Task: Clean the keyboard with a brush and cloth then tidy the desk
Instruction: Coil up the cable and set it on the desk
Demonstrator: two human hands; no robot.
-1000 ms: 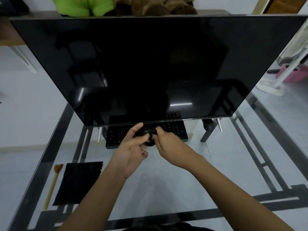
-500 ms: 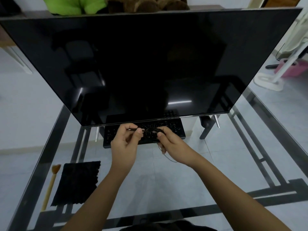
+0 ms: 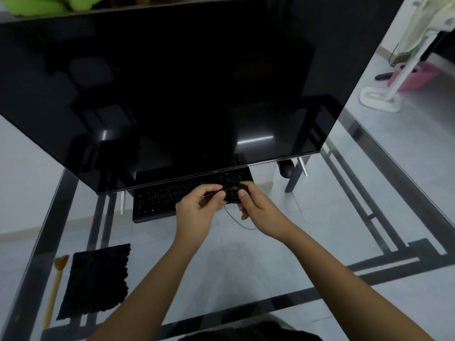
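A black keyboard point(image 3: 162, 199) lies on the glass desk point(image 3: 246, 262), half under the big dark monitor point(image 3: 172, 94). Above its right end both hands hold a coiled thin black cable point(image 3: 232, 193). My left hand point(image 3: 197, 212) pinches one side of the coil. My right hand point(image 3: 258, 207) grips the other side, and a loose strand of the cable hangs below it. A black cloth point(image 3: 97, 276) lies at the desk's front left, with a wooden-handled brush point(image 3: 55, 286) just left of it.
The monitor stands on slim silver legs point(image 3: 301, 166) over the desk's far half. A black mouse point(image 3: 285, 168) sits behind the right leg. On the floor at the right are a white fan base point(image 3: 379, 99) and a pink basin point(image 3: 416, 77).
Both hands have kept working the coiled cable above the keyboard's right end. A loose strand now hangs below my right hand. The view has shifted down and to the right.
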